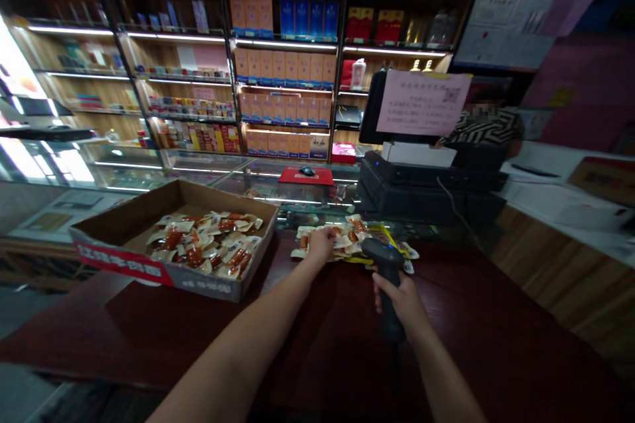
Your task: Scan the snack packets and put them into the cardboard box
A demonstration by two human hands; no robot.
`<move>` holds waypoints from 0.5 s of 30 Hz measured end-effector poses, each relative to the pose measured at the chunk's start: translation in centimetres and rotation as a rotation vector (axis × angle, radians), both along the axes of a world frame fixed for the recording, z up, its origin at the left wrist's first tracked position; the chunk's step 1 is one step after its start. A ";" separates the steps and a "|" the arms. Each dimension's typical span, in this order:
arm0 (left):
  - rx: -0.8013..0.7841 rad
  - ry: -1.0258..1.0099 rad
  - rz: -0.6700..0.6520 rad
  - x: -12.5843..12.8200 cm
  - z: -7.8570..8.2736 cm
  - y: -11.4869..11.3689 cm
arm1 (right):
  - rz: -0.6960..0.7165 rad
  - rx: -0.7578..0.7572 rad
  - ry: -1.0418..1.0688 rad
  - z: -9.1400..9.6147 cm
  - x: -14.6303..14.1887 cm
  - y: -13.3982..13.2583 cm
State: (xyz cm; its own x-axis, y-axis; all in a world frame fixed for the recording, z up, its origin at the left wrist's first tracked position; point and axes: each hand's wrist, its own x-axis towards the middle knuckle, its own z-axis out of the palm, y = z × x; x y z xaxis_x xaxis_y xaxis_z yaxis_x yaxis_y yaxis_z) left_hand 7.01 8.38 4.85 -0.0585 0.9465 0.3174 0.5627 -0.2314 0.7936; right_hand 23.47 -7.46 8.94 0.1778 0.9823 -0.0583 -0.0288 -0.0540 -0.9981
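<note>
My right hand (pixel 403 299) is wrapped round the grip of a black barcode scanner (pixel 384 258), whose head points at a pile of small snack packets (pixel 354 232) on the dark red counter (pixel 471 330). My left hand (pixel 321 243) rests on the left side of that pile, fingers curled onto a packet. An open cardboard box (pixel 124 238) to the left holds several more of the same snack packets (pixel 206 244).
A black till with a screen and a pink paper notice (pixel 421 102) stands behind the pile. A person in a striped top (pixel 489 125) sits beyond it. Glass display cases (pixel 208 172) and lit shelves of boxed goods (pixel 285 66) fill the back.
</note>
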 end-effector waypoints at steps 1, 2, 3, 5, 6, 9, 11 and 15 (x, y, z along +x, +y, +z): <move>-0.011 0.031 0.007 0.1 -0.2 0.4 | -0.002 0.001 -0.001 0.0 0.3 0.0; -0.014 0.062 0.016 0.1 -0.4 0.7 | -0.003 -0.001 -0.002 -0.1 0.5 0.0; -0.005 0.088 0.027 0.1 -0.5 0.9 | -0.001 -0.003 -0.002 -0.2 0.6 0.0; 0.039 0.129 0.039 -0.2 -0.5 1.0 | 0.006 -0.005 0.000 -0.3 0.6 -0.1; 0.061 0.143 0.041 -0.3 -0.4 0.8 | 0.011 -0.005 0.003 -0.3 0.5 -0.2; 0.086 0.160 0.046 -0.9 0.2 -0.3 | 0.041 -0.009 0.026 -0.5 -0.2 -0.2; 0.109 0.157 0.051 -1.6 0.7 -1.3 | 0.073 -0.016 0.044 -0.6 -1.2 -0.2; 0.181 0.147 0.052 -5.4 2.4 -3.1 | 0.162 -0.052 0.064 -1.3 -3.7 -0.3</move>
State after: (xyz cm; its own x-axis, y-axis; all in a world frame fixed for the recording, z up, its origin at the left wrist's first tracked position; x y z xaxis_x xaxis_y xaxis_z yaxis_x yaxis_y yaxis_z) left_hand 1.60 5.33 7.29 -0.0461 0.8704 0.4901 0.6841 -0.3300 0.6505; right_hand 19.80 -7.77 7.67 0.0117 0.9932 -0.1162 -0.0787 -0.1149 -0.9902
